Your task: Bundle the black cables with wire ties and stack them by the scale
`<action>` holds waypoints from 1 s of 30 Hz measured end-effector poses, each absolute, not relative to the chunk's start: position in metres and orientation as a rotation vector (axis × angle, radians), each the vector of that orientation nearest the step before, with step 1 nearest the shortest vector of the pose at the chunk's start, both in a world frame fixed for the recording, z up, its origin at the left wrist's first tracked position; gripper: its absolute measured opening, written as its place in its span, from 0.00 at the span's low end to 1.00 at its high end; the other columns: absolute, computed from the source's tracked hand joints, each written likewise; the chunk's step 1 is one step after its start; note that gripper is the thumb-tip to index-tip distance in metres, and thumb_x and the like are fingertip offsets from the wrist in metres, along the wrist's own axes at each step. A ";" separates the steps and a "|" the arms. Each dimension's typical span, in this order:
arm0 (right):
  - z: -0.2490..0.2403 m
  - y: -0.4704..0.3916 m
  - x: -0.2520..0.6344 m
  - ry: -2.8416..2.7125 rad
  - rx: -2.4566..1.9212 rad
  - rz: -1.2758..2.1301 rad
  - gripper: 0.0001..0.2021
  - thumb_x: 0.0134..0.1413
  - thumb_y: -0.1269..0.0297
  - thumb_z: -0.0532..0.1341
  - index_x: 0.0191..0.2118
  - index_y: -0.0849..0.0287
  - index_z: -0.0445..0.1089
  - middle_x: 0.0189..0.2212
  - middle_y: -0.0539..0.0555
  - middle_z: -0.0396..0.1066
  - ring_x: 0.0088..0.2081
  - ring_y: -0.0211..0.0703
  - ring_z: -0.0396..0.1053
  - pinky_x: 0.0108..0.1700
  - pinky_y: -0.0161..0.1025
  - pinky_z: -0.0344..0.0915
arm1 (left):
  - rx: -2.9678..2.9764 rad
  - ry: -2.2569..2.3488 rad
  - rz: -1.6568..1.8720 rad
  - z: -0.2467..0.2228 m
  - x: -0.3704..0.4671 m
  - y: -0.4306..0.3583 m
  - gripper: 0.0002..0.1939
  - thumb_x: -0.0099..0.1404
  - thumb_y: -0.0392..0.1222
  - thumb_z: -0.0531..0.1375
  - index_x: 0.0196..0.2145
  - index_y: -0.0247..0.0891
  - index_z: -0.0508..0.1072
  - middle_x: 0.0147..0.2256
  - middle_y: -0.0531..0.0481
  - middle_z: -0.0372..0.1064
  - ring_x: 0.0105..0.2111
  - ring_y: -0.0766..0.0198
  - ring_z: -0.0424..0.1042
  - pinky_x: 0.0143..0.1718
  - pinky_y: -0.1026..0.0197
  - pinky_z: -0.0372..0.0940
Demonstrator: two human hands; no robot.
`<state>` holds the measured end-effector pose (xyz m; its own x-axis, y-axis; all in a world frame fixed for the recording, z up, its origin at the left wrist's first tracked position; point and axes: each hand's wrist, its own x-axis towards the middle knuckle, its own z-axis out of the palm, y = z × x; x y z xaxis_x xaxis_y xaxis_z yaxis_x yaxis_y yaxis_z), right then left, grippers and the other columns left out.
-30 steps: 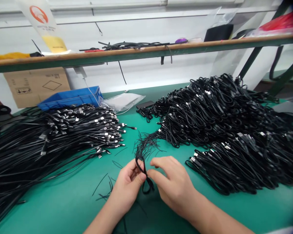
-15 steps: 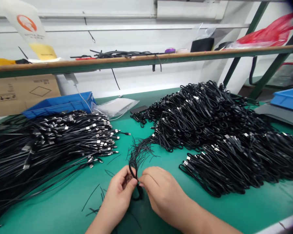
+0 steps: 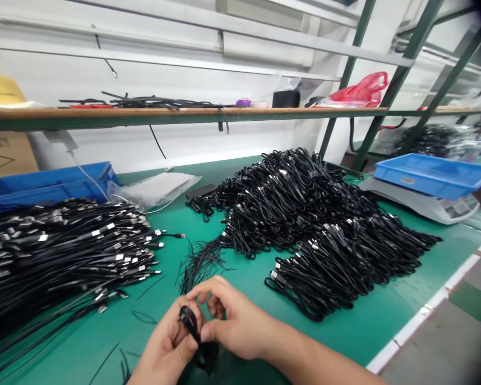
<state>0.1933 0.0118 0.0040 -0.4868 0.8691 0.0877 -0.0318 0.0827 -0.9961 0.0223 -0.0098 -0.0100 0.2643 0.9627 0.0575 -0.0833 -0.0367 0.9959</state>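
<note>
A looped black USB cable [image 3: 190,321] is in front of me, bent into a small bundle. My left hand [image 3: 166,342] grips it between thumb and curled fingers. From the other side, my right hand [image 3: 234,321] curves over the bundle, its thumb pressed against the cable and its index finger reaching to the left fingertips. Part of the bundle is hidden by the fingers, and its lower end is blurred. Just beyond my hands lies a heap of thin black ties [image 3: 200,262].
Straight USB cables [image 3: 84,267] are piled on the left, and bundled cables [image 3: 288,198] on the right in a large heap and a nearer row [image 3: 344,262]. Behind are a blue bin [image 3: 64,182] and a shelf [image 3: 256,113]. A scale [image 3: 444,208] carries a blue tray [image 3: 433,174].
The view has swung to the right, showing more of the scale and floor. My right hand has gone from a pinch beside the bundle to curving over it. The left hand keeps its hold.
</note>
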 end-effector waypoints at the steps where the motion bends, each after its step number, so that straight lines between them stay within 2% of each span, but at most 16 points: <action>1: 0.005 0.012 0.194 -1.661 -0.762 1.512 0.20 0.45 0.77 0.66 0.46 0.53 0.75 0.39 0.49 0.59 0.41 0.39 0.61 0.44 0.36 0.62 | 1.222 0.926 1.081 -0.011 0.024 -0.010 0.25 0.51 0.62 0.69 0.31 0.39 0.68 0.28 0.54 0.63 0.30 0.63 0.62 0.31 0.65 0.59; 4: 0.007 0.009 0.197 -1.738 -0.606 1.477 0.08 0.57 0.68 0.61 0.37 0.55 0.78 0.39 0.53 0.60 0.50 0.46 0.60 0.51 0.41 0.62 | 1.092 0.946 1.130 -0.010 0.032 -0.013 0.29 0.47 0.61 0.73 0.32 0.40 0.64 0.26 0.57 0.61 0.27 0.67 0.61 0.30 0.66 0.57; 7: 0.007 0.007 0.199 -1.720 -0.577 1.393 0.11 0.61 0.58 0.60 0.34 0.56 0.78 0.41 0.56 0.61 0.50 0.49 0.61 0.50 0.44 0.63 | 1.159 1.016 1.198 -0.008 0.038 -0.014 0.29 0.46 0.59 0.73 0.29 0.40 0.61 0.24 0.59 0.58 0.25 0.68 0.59 0.29 0.66 0.56; 10: 0.002 0.006 0.200 -1.655 -0.586 1.365 0.14 0.62 0.52 0.61 0.33 0.55 0.77 0.39 0.55 0.61 0.43 0.47 0.63 0.45 0.42 0.65 | 1.396 1.127 1.325 -0.007 0.034 -0.014 0.22 0.53 0.56 0.69 0.32 0.40 0.64 0.28 0.54 0.64 0.30 0.63 0.64 0.33 0.63 0.61; 13: -0.004 0.005 0.200 -1.463 -0.600 1.470 0.11 0.59 0.53 0.64 0.35 0.54 0.76 0.36 0.52 0.61 0.33 0.41 0.63 0.36 0.38 0.64 | 1.732 1.386 1.383 -0.004 0.015 -0.008 0.13 0.65 0.52 0.59 0.36 0.39 0.66 0.32 0.49 0.68 0.34 0.60 0.68 0.37 0.60 0.65; 16: -0.007 0.003 0.199 -1.193 -0.607 1.619 0.10 0.56 0.54 0.67 0.36 0.55 0.74 0.37 0.52 0.62 0.25 0.35 0.60 0.28 0.36 0.61 | 2.066 2.024 1.224 0.003 -0.023 0.002 0.09 0.69 0.46 0.53 0.39 0.39 0.67 0.36 0.46 0.71 0.38 0.58 0.71 0.42 0.58 0.66; 18: -0.006 0.001 0.199 -1.074 -0.612 1.684 0.11 0.54 0.55 0.69 0.36 0.56 0.74 0.35 0.51 0.63 0.25 0.35 0.61 0.28 0.36 0.61 | 2.084 2.299 1.141 0.007 -0.054 0.009 0.09 0.69 0.44 0.54 0.42 0.37 0.69 0.41 0.41 0.72 0.43 0.52 0.70 0.47 0.52 0.64; 21: -0.002 0.001 0.199 -1.039 -0.587 1.790 0.12 0.53 0.56 0.71 0.37 0.56 0.73 0.27 0.49 0.64 0.26 0.37 0.62 0.31 0.37 0.62 | 1.973 2.588 1.070 0.007 -0.095 0.015 0.13 0.68 0.38 0.52 0.46 0.33 0.72 0.47 0.32 0.70 0.49 0.42 0.67 0.51 0.42 0.59; 23: -0.003 0.002 0.198 -1.057 -0.552 1.831 0.14 0.51 0.55 0.72 0.38 0.57 0.72 0.23 0.48 0.63 0.25 0.37 0.63 0.30 0.36 0.61 | 1.938 2.690 0.972 0.004 -0.113 0.017 0.13 0.67 0.35 0.52 0.43 0.35 0.75 0.45 0.35 0.72 0.48 0.43 0.68 0.50 0.42 0.58; 27: -0.004 0.003 0.193 -1.031 -0.546 1.804 0.18 0.48 0.53 0.73 0.37 0.58 0.70 0.20 0.46 0.63 0.22 0.35 0.61 0.26 0.33 0.57 | 1.940 2.752 0.826 0.004 -0.124 0.019 0.12 0.66 0.36 0.53 0.35 0.38 0.77 0.36 0.41 0.74 0.39 0.47 0.71 0.42 0.49 0.61; 30: 0.002 0.002 0.188 -1.002 -0.529 1.763 0.20 0.45 0.52 0.75 0.35 0.59 0.69 0.18 0.45 0.64 0.20 0.33 0.61 0.26 0.32 0.56 | 2.020 2.661 0.931 0.010 -0.118 0.019 0.15 0.68 0.39 0.49 0.37 0.38 0.76 0.39 0.40 0.73 0.38 0.49 0.71 0.39 0.52 0.62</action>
